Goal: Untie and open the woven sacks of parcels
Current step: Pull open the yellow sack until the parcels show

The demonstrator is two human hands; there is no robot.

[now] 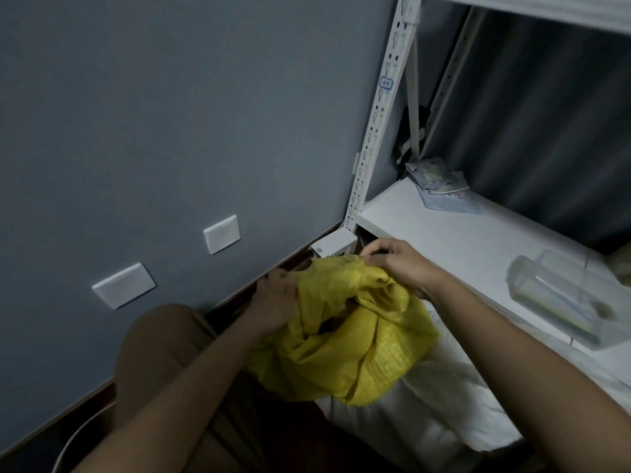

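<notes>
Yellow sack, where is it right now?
Head view, low centre: the yellow sack sits on the floor between the left hand and right hand, which grip its mouth, just in front of the white shelf.

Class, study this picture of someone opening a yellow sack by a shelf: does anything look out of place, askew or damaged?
Little stands out. A few flat packets lie in a loose, crooked pile at the shelf's back corner. The yellow sack is crumpled but looks undamaged, its mouth held by the left hand and right hand.
</notes>
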